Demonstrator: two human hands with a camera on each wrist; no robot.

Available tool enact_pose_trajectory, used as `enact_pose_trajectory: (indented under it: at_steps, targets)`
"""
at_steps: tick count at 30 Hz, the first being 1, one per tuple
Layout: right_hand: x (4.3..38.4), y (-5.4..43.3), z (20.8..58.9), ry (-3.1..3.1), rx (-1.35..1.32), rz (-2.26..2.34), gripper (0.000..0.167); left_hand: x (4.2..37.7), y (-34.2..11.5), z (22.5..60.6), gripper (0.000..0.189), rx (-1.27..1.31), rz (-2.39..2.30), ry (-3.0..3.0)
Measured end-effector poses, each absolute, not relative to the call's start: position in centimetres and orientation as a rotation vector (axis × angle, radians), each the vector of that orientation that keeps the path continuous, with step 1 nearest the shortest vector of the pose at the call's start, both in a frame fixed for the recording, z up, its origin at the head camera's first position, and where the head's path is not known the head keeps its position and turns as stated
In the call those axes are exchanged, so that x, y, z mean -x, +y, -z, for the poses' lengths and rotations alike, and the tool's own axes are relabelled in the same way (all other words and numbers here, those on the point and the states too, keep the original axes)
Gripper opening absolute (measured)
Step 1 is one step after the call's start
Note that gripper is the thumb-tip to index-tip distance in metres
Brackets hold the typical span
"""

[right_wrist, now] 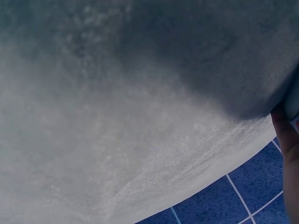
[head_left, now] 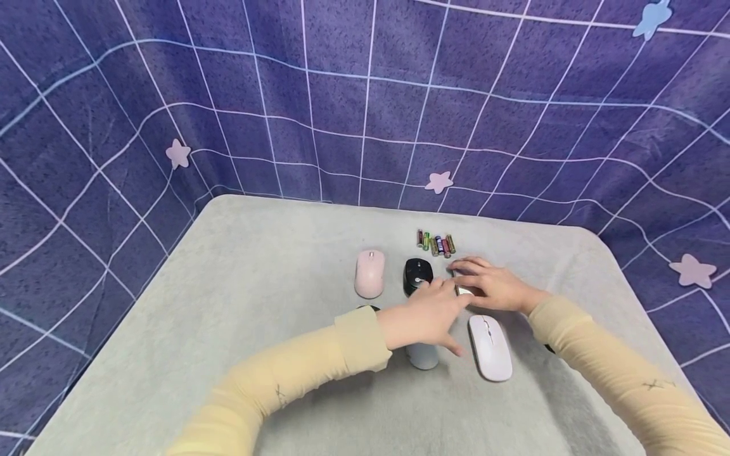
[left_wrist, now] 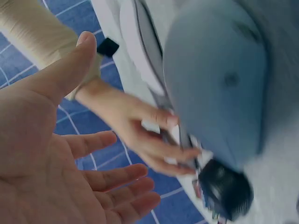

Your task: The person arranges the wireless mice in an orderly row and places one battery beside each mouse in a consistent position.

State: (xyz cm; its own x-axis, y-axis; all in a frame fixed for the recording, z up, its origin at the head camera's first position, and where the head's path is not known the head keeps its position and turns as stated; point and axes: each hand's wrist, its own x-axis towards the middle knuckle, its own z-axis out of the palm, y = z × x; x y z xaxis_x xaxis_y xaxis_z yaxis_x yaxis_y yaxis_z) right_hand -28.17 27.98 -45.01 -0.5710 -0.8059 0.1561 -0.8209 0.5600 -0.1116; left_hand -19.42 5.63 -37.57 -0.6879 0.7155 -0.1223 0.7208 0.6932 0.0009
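Note:
My right hand (head_left: 499,288) has its thumb and fingers around the sides of a small light-topped computer mouse (head_left: 464,291), mostly covered by the hand. In the left wrist view, this mouse's pale and dark side shows between thumb and fingers. My left hand (head_left: 424,313) reaches across with thumb spread and fingers extended, holding nothing. Under it on the table is a grey mouse (head_left: 422,358), large and blurred in the left wrist view. Beyond its fingertips sits a black mouse (head_left: 418,273), partly hidden. A white mouse (head_left: 491,348) lies nearer, below the right hand.
A pink mouse (head_left: 369,274) rests left of the black one. Several batteries (head_left: 436,243) lie in a row behind the mice. The pale grey table (head_left: 274,253) ends at a purple-blue gridded curtain (head_left: 342,114). A dark object peeks out beside the left cuff (head_left: 365,339).

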Motion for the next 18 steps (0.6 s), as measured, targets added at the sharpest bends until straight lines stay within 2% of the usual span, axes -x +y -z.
enact_pose_trajectory:
  at_steps: [7,18]
  targets:
    - [27.7,28.0,45.4,-2.666,-1.410,-0.275,0.050,21.4,2.8,36.2,0.097,-1.168,0.042,2.799]
    - [27.8,27.9,45.5,-2.655,-1.444,-0.312,0.047,26.8,0.4,35.3,0.091,-1.025,-0.028,2.865]
